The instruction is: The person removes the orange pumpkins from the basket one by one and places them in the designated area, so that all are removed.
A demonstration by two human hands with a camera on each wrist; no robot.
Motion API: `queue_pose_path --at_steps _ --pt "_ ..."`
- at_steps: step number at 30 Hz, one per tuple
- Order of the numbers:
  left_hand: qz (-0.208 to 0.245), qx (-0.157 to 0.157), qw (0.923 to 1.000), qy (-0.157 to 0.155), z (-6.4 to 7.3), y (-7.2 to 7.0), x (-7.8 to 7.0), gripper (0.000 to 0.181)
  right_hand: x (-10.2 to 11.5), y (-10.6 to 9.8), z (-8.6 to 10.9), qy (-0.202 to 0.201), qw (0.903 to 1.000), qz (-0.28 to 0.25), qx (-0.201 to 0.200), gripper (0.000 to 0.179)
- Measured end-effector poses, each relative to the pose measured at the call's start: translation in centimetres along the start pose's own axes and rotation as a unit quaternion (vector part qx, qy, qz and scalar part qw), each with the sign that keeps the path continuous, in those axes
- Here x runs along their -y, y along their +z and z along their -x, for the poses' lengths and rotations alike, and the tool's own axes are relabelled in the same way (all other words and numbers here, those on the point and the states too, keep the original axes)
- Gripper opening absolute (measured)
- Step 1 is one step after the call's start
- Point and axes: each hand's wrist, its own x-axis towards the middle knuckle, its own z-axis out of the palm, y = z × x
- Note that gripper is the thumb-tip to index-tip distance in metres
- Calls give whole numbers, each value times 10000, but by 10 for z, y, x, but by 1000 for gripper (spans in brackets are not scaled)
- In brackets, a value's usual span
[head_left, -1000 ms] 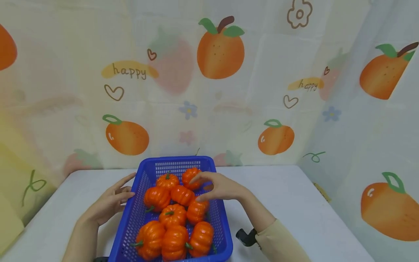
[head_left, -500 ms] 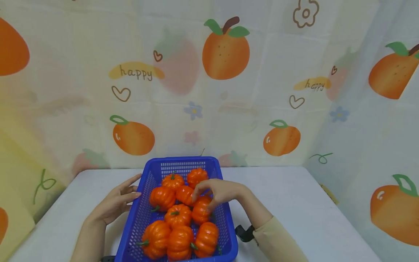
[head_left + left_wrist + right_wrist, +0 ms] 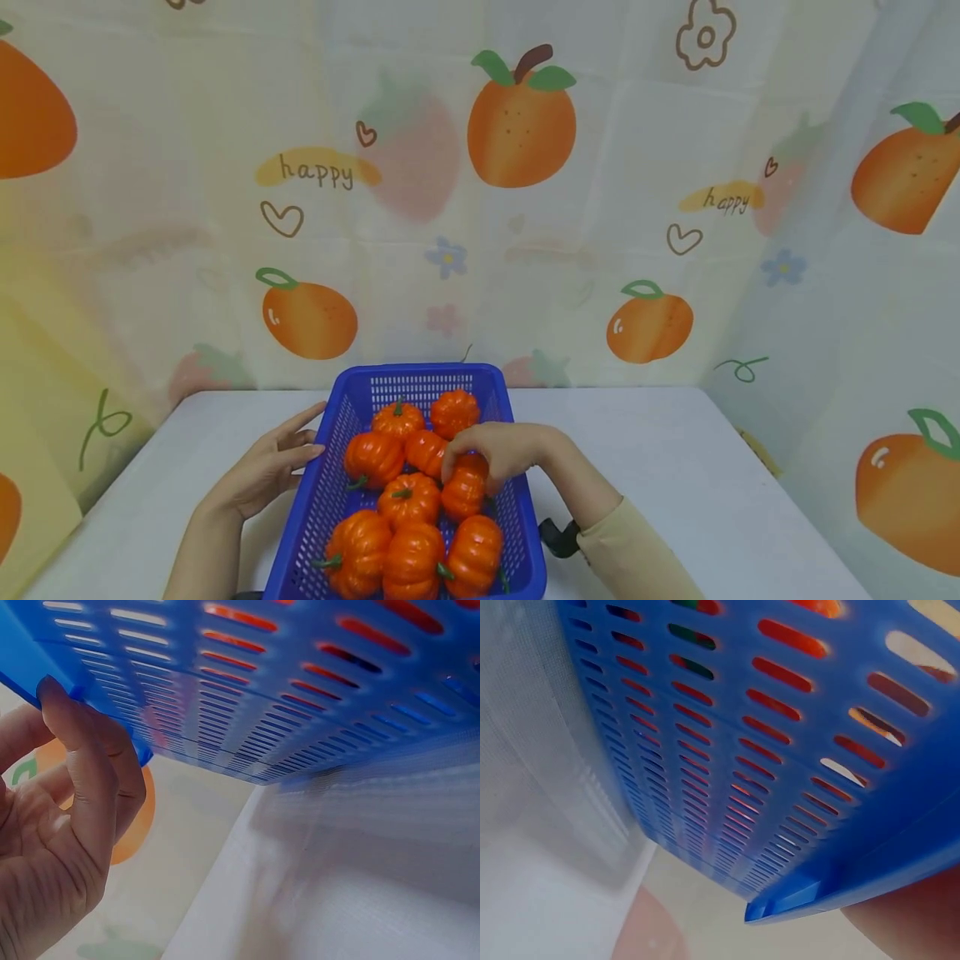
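Background: pale fabric backdrop [image 3: 555, 325] printed with oranges, hearts and "happy", behind a white tabletop [image 3: 645, 467] that extends to both sides of the hands.

Left to right. Left hand [image 3: 262, 471]: released, fingers loosely extended, fingertips against the near-side rim of a blue slotted basket [image 3: 420, 386]; the left wrist view confirms contact at the rim. Basket sits between the hands, holding nine orange pumpkins with green stems. Nearest the left hand inside: one pumpkin [image 3: 374, 460], its stem toward the person. Others lie beyond and in front of the right hand.

Right hand [image 3: 501, 450]: reaches over the basket's right rim, fingers and thumb bent down around a ribbed pumpkin [image 3: 463, 493], grasping it among its neighbours; fingers hidden in the right wrist view. Right of that hand: black wrist device [image 3: 558, 537], then beige sleeve [image 3: 637, 550].
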Motion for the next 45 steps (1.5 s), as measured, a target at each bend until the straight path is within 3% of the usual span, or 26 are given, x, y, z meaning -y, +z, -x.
queue_pose_path --at_steps 10,16,25,33,37,41,45 --pt "-9 -10 10000 58 1 1 0 73 3 4 -1 80 9978 639 -147 59" --pt "-78 -1 10000 44 1 1 -2 73 -2 1 2 -140 9978 582 -284 55" --pt "-55 -192 9997 -118 9 3 -3 72 -10 -9 10 -204 9957 -335 -839 58" --pt "-63 -1058 9923 -636 15 23 -7 68 -20 -10 16 -399 9871 -869 -1287 57" --pt "-6 -1270 9889 -776 22 28 -8 67 -22 -10 19 -499 9812 -1274 -1360 58" --pt "72 -1259 9886 -819 29 31 -8 66 -27 -10 23 -541 9722 -1754 -1451 63" --pt "78 -1230 9890 -812 35 32 -9 67 -40 -13 27 -548 9521 -2509 -1659 62"
